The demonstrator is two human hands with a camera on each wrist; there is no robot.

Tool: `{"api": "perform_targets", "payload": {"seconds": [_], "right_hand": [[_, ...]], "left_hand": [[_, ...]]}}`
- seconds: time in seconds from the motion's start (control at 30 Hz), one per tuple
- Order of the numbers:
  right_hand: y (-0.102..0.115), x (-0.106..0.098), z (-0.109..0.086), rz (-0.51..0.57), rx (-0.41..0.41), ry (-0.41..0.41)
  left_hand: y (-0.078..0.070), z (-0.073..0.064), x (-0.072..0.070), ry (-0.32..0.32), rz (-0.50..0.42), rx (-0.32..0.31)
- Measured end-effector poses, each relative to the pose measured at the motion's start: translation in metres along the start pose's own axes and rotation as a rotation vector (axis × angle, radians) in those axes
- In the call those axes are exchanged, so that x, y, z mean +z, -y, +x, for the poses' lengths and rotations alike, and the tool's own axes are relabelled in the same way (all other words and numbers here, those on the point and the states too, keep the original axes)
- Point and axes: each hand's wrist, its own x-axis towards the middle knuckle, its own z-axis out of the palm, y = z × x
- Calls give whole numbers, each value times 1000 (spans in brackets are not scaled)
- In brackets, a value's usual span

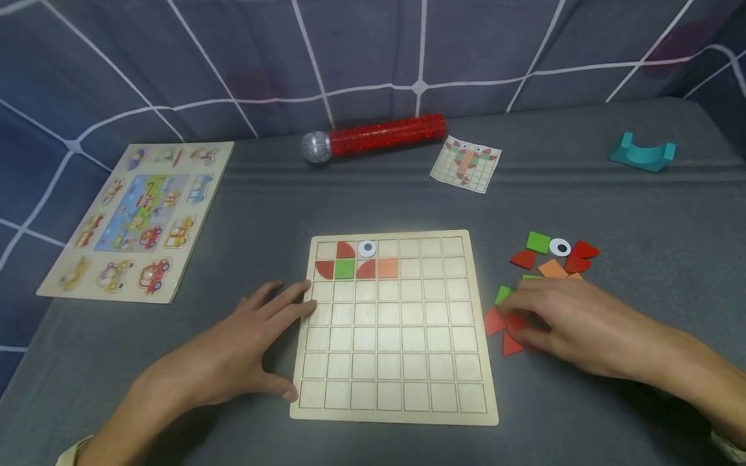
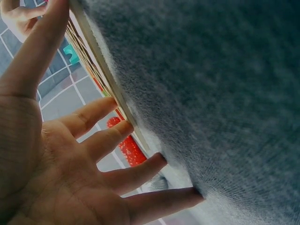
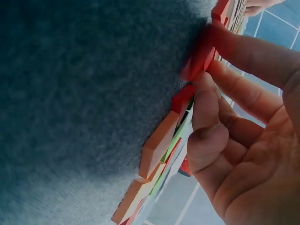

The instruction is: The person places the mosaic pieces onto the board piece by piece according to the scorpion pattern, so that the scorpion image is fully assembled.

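A wooden grid board (image 1: pixel 396 330) lies flat, with several pieces in its upper-left cells: red quarter-circles (image 1: pixel 345 250), a round eye piece (image 1: pixel 367 249), a green square (image 1: pixel 344 268) and an orange square (image 1: pixel 387 268). My left hand (image 1: pixel 233 353) spreads its fingers along the board's left edge, fingertips and thumb touching it. Beyond the board's right side, my right hand (image 1: pixel 574 320) reaches into loose pieces. In the right wrist view, its thumb and fingers pinch a red piece (image 3: pixel 199 58), whose exact shape is blurred. Part of the pile is hidden under this hand.
Loose around the right hand lie a green square (image 1: pixel 538 243), another eye piece (image 1: pixel 560 247) and red pieces (image 1: pixel 577 263). Behind the board are a red microphone (image 1: pixel 384 136) and a pattern card (image 1: pixel 466 164). A picture puzzle (image 1: pixel 136 223) lies left, a teal stand (image 1: pixel 643 154) far right.
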Motion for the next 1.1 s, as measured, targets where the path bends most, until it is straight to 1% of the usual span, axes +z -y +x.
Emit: {"api": "perform_targets", "payload": {"seconds": [0.1, 0.27, 0.47, 0.67, 0.77, 0.9, 1.0, 1.1], "right_hand": [[0, 1, 1, -21, 16, -19], [-1, 0, 1, -33, 57, -14], [-2, 1, 2, -16, 95, 15], [-2, 0, 2, 15, 66, 29], [-1, 0, 1, 20, 56, 12], [1, 1, 2, 24, 64, -7], [1, 1, 2, 33, 71, -1], [1, 0, 2, 50, 54, -18]], "left_hand": [[0, 0, 1, -4, 1, 3], [1, 0, 0, 1, -4, -6], [0, 1, 0, 10, -6, -13], [0, 1, 0, 5, -4, -13], [0, 1, 0, 4, -4, -13], [0, 0, 0, 3, -5, -12], [0, 0, 0, 0, -7, -8], [0, 0, 0, -1, -10, -1]]}}
